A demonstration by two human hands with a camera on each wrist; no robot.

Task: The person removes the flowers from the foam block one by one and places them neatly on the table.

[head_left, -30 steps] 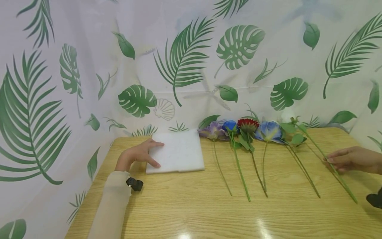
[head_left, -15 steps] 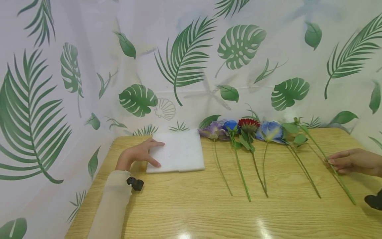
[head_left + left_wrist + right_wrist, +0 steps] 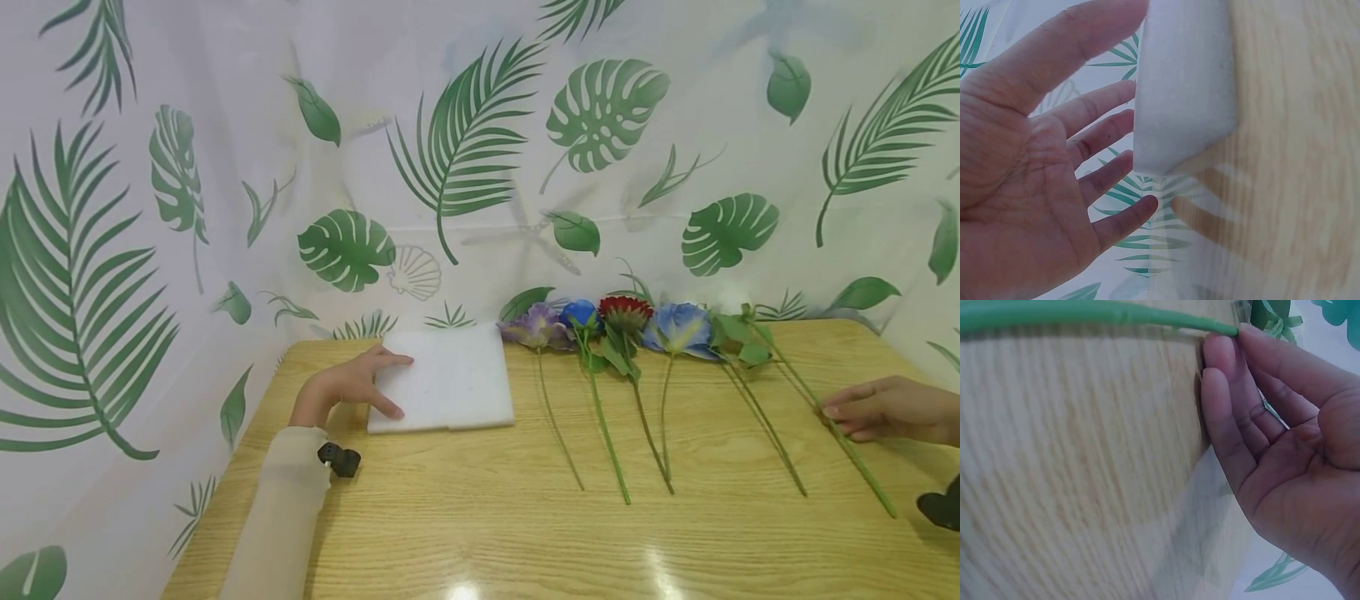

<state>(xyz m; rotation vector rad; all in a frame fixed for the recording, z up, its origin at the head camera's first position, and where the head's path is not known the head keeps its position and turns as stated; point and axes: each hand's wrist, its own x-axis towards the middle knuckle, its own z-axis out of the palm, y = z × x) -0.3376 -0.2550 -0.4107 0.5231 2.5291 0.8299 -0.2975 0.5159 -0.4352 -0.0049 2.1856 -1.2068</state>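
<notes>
My left hand (image 3: 352, 385) rests at the left side of a white foam block (image 3: 457, 387), thumb and fingers spread over its top. In the left wrist view, those fingertips lie along the edge of the foam block (image 3: 1185, 87). At the right, my right hand (image 3: 892, 408) pinches the green stem (image 3: 862, 467) of a flower between thumb and fingertips. The right wrist view shows the stem (image 3: 1085, 314) running out leftward from the pinch, close over the table. This flower's pale head blends into the wall behind it.
Several long-stemmed flowers lie side by side on the wooden table (image 3: 480, 517): a purple flower (image 3: 538, 327), a blue rose (image 3: 581, 315), a red flower (image 3: 626, 315) and a light blue flower (image 3: 678, 327). Another stem (image 3: 765, 429) lies beside them. A leaf-patterned cloth (image 3: 480, 192) hangs behind.
The flower in my right hand has come down slightly, its head end sinking toward the table's back edge. My left hand has stayed on the foam block.
</notes>
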